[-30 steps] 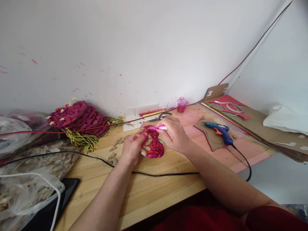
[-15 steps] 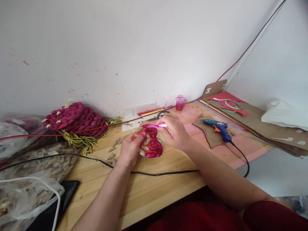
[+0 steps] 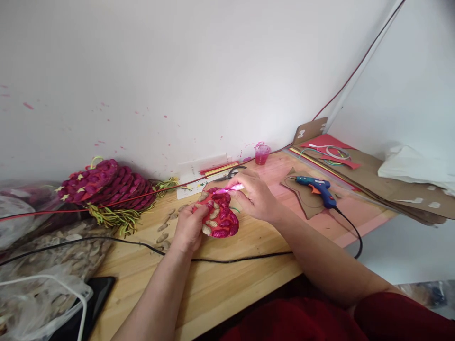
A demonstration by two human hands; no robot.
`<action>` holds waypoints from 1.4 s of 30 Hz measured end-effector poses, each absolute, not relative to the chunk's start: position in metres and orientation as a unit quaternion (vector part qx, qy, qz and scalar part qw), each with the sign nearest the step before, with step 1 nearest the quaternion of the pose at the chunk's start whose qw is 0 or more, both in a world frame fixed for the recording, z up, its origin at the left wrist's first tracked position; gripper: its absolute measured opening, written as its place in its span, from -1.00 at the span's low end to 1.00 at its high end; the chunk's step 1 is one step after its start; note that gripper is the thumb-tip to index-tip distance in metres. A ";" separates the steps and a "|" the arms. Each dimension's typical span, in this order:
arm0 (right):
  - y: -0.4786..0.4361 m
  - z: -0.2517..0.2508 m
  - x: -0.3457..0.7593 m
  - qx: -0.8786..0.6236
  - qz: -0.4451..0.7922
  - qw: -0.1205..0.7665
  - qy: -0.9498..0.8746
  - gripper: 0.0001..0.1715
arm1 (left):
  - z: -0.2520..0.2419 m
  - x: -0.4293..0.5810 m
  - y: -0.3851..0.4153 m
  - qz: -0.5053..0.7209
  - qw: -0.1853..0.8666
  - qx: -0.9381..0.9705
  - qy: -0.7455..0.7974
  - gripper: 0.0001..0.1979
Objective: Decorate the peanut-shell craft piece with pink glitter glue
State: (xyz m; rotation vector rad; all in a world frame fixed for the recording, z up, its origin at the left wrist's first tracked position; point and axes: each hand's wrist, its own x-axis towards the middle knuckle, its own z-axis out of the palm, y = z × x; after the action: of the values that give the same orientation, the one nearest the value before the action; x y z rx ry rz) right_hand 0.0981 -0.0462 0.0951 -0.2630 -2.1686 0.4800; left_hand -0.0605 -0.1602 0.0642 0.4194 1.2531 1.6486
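My left hand (image 3: pixel 189 224) grips the left side of a red, gourd-like piece (image 3: pixel 221 217) covered with peanut shells, its thumb on top. Shells on the piece's right and lower parts are glossy magenta, while several at its left are bare tan. A slim white brush (image 3: pixel 232 188) with a pink-stained end is pinched in my right hand (image 3: pixel 254 196), its tip touching the upper part of the piece. Loose peanut shells (image 3: pixel 164 227) lie on the table left of my left hand.
A cup of magenta paint (image 3: pixel 262 155) stands by the wall. A blue glue gun (image 3: pixel 318 188) rests on cut cardboard (image 3: pixel 298 201). Stacked magenta shell pieces (image 3: pixel 106 182) with yellow tassels lie at left, near plastic bags (image 3: pixel 46 293). A black cable (image 3: pixel 234 260) crosses the table.
The whole view has shifted slightly. The brush tip has moved a little left along the top of the piece; both hands keep their holds.
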 end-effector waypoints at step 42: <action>-0.054 0.086 0.091 -0.148 0.127 0.416 -0.888 -0.93 | 0.057 -0.062 -0.158 0.675 0.514 0.127 0.514 -0.67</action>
State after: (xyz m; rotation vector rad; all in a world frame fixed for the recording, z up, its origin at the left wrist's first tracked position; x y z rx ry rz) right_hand 0.0908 -0.0544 0.0863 -0.3710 -2.2306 0.3192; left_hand -0.0622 -0.1580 0.0574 0.3059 1.2361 1.6223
